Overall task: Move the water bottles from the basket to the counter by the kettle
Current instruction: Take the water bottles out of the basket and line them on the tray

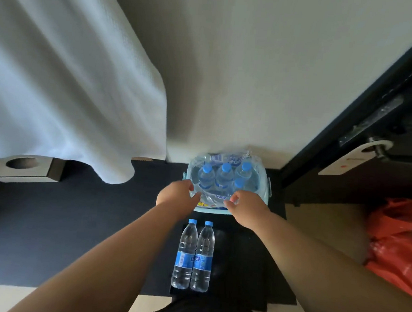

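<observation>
Both my hands reach into the pale blue basket point(268, 184) on the dark floor against the wall. My left hand point(176, 194) has its fingers curled on the clear plastic wrap point(212, 197) at the pack's near edge; my right hand point(246, 207) pinches the same wrap, thumb and fingertips nearly closed. Inside stand four blue-capped water bottles point(224, 177) that I can count, though crumpled wrap may hide more. Two loose bottles point(193, 255) lie side by side, touching, on the floor just in front of the basket, between my forearms. A white bedcover point(66, 85) hangs at left; an orange bag point(398, 245) sits at right.
</observation>
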Demonstrator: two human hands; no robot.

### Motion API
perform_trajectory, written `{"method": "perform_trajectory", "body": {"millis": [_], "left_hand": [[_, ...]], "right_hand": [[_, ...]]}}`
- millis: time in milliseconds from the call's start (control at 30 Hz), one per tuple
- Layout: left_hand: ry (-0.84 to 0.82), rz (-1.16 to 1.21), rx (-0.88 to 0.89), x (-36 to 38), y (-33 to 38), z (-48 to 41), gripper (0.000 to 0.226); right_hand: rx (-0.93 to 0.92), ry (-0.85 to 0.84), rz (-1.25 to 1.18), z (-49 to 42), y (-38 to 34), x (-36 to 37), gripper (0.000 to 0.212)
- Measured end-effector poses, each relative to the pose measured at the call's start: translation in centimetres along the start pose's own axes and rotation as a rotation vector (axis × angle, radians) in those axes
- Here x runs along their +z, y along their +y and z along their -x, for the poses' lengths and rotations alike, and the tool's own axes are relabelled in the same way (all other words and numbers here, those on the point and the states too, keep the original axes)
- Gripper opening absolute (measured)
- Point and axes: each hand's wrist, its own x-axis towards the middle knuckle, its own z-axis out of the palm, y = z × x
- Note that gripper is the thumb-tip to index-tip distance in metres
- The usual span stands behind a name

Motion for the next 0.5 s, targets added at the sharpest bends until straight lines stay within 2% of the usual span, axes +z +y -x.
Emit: {"method": "perform_trajectory", "body": {"millis": [200, 400, 500], "left_hand": [[0.047, 0.001, 0.04, -3.5, 2.8, -1.9, 0.034], [0.02, -0.039, 0.09, -2.8, 4.0, -4.9, 0.046], [-0.008, -0.048, 0.122, -1.7, 4.3, -6.3, 0.045]], "right_hand": [[0.02, 0.068, -0.018, -2.1, -1.6, -3.5, 0.028], [-0.02, 0.153, 0.053, -5.4, -3.0, -4.3, 0.045], [-0.003, 0.159, 0.118, -6.9, -3.9, -4.0, 0.045]]}}
